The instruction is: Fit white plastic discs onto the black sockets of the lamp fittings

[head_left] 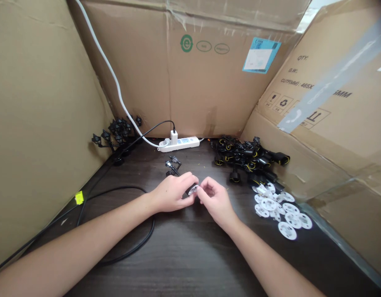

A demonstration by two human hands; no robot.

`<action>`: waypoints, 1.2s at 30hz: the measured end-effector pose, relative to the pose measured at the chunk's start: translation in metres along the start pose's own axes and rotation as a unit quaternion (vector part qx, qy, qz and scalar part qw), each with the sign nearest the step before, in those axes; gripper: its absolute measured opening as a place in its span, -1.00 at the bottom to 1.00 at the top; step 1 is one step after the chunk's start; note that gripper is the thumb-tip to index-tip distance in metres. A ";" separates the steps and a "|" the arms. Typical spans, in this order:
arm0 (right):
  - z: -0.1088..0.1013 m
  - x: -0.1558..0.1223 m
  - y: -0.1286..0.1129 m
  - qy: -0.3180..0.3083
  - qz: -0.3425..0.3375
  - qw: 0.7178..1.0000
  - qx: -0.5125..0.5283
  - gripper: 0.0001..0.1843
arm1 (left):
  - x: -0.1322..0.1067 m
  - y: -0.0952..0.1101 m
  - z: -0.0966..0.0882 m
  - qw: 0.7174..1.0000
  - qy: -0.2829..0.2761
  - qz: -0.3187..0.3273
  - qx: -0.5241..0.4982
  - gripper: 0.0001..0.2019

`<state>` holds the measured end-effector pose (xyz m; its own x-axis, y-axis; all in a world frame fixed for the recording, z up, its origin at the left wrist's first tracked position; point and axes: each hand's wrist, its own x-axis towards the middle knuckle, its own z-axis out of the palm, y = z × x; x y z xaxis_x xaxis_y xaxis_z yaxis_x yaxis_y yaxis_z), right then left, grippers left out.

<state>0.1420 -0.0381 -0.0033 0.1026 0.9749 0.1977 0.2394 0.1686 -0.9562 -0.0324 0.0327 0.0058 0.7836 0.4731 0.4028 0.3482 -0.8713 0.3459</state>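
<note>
My left hand [173, 193] is closed around a small black model street lamp [174, 164]. The lamp lies on its side, its lantern heads pointing away from me and its round base facing my right hand. A white disc [193, 189] sits at the base end, tilted; whether it is fully seated I cannot tell. The thumb and forefinger of my right hand [216, 202] pinch the disc's edge. Most of the lamp's post and base is hidden behind my left fingers. Loose white discs [287, 230] with slots lie in a heap to the right.
Black lamp parts with yellow wires [252, 159] are piled at the back right. Several black lamps [119, 132] stand at the back left. A white power strip [184, 143] with a plugged-in adapter lies behind my hands. A black cable [151, 231] loops on the left. Cardboard walls [134, 62] enclose the table.
</note>
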 end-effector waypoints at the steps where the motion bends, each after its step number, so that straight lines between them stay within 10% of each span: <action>1: 0.000 0.000 0.000 0.002 0.000 1.000 -0.002 -0.75 | 0.000 0.000 0.000 1.000 -0.004 -0.002 0.001 -0.87; 36: 0.001 -0.002 -0.004 0.009 -0.020 1.000 0.002 -0.77 | 0.000 0.000 -0.001 0.999 0.019 -0.030 0.008 -0.80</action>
<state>0.1394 -0.0408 -0.0007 0.1100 0.9645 0.2402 0.2395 0.2088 -0.9482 -0.0332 0.0329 0.0064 0.7407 0.5295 0.4135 0.4026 -0.8426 0.3578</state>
